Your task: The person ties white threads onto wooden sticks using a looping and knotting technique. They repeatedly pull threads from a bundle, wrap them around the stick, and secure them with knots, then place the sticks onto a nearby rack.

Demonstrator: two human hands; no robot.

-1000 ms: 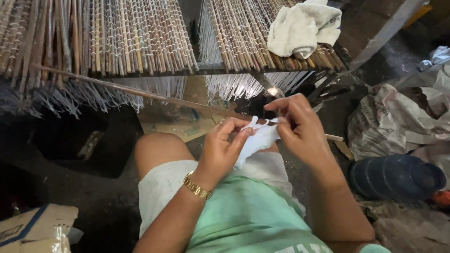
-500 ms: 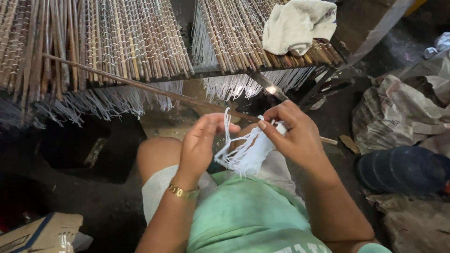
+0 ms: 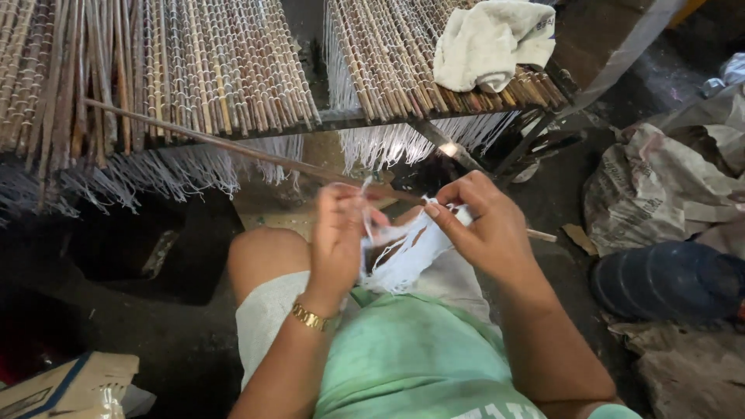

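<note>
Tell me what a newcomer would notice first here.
First, the two hands at centre: the left hand and right hand pull apart a bundle of white threads over the lap. Above them hang two stick mats with white fringe, and a pale cloth lies on the right one.

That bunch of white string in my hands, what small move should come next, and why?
Probably draw one strand free with the left hand. It pinches a single strand rising out of the white string bundle, while the right hand grips the rest, so the strand looks only partly separated and the loose ends below are tangled.
</note>
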